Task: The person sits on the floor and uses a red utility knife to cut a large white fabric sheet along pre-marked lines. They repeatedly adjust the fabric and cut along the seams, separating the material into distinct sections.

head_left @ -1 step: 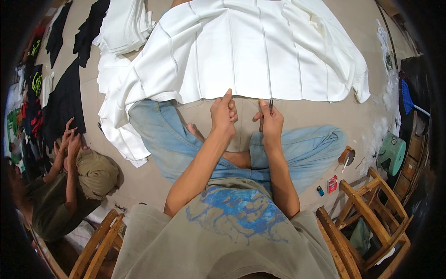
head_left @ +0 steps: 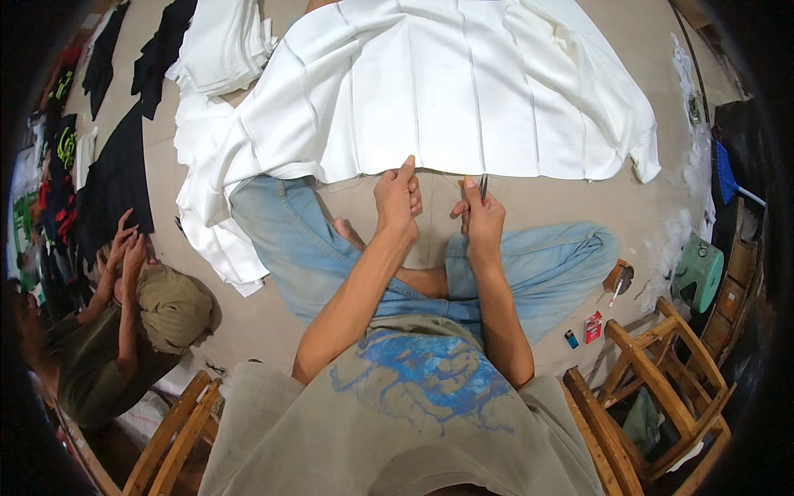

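Head view, looking down: I sit cross-legged on the floor [head_left: 579, 198] in light blue jeans [head_left: 546, 264], one bare foot tucked between my knees. My left hand [head_left: 397, 198] is curled, its thumb and fingers pinched on the near hem of the white cloth [head_left: 430, 83], right at the edge. My right hand [head_left: 482, 217] is closed around a thin dark tool [head_left: 483, 187] (tweezers or small snips, too small for me to tell), gripped upright with its tip just short of the hem, close beside my left hand.

The cloth lies spread flat on the floor ahead of me, ribbed with long seams, its near edge running across just above both hands. A stack of folded white pieces [head_left: 223, 41] sits at its far left corner, and more white fabric spills down toward my left knee. Dark garments [head_left: 116, 178] lie in a row farther left.

Another person [head_left: 124, 331] in a tan cap sits at my left, both hands raised. Wooden chairs [head_left: 662, 388] stand at my right, with a green stool [head_left: 699, 273] beyond and a small red box [head_left: 593, 327] on the floor near them.
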Demonstrator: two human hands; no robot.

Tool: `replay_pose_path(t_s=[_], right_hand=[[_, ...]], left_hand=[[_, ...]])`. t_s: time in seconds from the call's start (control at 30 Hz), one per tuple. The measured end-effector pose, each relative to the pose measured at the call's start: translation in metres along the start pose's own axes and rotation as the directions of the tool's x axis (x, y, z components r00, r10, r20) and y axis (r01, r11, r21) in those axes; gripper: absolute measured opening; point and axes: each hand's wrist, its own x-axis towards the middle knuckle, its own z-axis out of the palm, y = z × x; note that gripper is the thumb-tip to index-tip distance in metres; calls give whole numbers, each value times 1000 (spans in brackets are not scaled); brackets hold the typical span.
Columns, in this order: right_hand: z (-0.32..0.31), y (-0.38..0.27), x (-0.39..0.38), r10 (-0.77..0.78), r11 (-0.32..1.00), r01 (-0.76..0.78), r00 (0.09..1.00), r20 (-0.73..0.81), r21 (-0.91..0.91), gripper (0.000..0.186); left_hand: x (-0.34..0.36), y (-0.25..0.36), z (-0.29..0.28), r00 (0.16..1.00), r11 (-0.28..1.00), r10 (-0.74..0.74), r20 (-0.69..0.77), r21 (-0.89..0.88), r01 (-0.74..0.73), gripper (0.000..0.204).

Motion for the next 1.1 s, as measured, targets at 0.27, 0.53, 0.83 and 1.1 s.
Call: replay_pose_path(t_s=[0.27,0.53,0.83,1.1], right_hand=[[26,-5,24,202,913,-226,974,104,339,43],[33,2,35,99,951,-81,994,-46,299,25],[1,-13,14,38,998,-39,999,34,50,38],[22,9,-38,150,961,-218,928,341,170,51]], left_hand=[[-4,7,-5,996,964,22,83,261,-43,31],[-1,4,-10,992,952,7,125,304,-45,27],[1,-5,-15,957,954,42,286,273,-124,31],[0,0,-20,918,999,-3,397,36,-13,27]])
